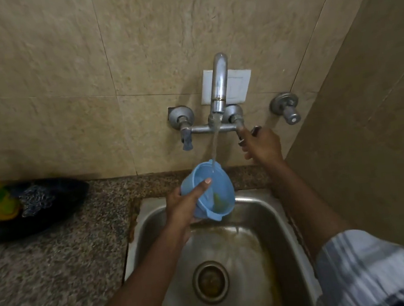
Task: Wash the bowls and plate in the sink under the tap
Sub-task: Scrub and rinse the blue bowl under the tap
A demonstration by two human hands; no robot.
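head view: left hand [180,205] grips the blue plastic bowl [209,193] by its rim, thumb inside, held tilted above the back edge of the steel sink [266,218]. right hand [262,146] is closed around the right tap handle [244,135]. water stream [214,146] enters the bowl. recommended: keep the flow moderate and rotate the bowl so the greenish residue [217,200] passes under the stream.

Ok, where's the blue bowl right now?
In the head view the blue bowl sits centre frame, gripped by the left hand above the sink's back edge, under the water running from the tap.
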